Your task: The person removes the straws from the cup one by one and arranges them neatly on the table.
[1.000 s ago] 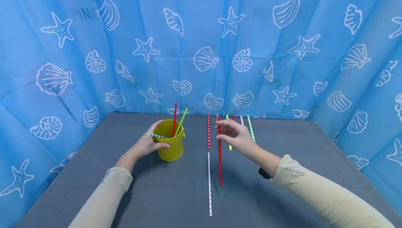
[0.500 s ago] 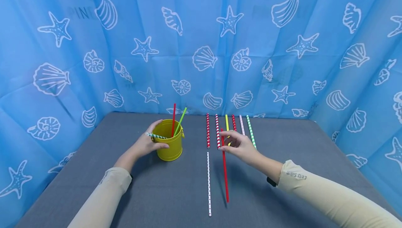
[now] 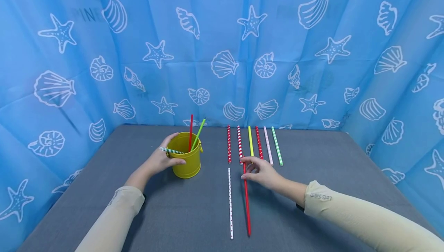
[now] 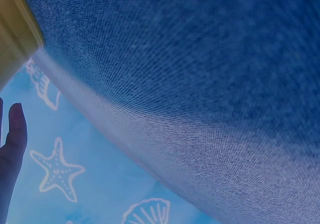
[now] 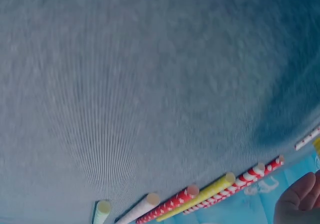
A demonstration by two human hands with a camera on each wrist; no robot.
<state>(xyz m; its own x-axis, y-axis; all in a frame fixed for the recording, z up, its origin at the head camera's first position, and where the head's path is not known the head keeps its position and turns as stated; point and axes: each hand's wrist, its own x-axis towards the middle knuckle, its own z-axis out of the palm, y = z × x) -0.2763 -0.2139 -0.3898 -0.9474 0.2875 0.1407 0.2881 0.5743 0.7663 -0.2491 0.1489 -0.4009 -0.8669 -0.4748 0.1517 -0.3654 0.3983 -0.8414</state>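
Observation:
A small yellow metal bucket (image 3: 187, 169) stands at the left of the table, with my left hand (image 3: 160, 162) gripping its side, thumb in front and fingers behind. A red straw (image 3: 191, 134), a green straw (image 3: 199, 134) and a green-and-white striped straw (image 3: 171, 150) lean in it. My right hand (image 3: 261, 173) pinches the upper end of another red straw (image 3: 247, 205) between thumb and fingers. That straw lies close over the table, almost parallel to a white dotted straw (image 3: 230, 205) on its left. In the right wrist view only part of the hand (image 5: 300, 201) shows.
Behind the right hand lies a row of straws: red dotted (image 3: 229, 144), red-and-white striped (image 3: 239, 144), yellow (image 3: 251, 140), another red dotted (image 3: 259, 142), pale pink (image 3: 268, 146) and green striped (image 3: 277, 146). A blue shell-print curtain (image 3: 222, 63) encloses the grey table (image 3: 194, 213).
My right hand has brought the red straw down and toward the front edge, from over the back row to beside the white dotted straw. My left hand stays on the bucket.

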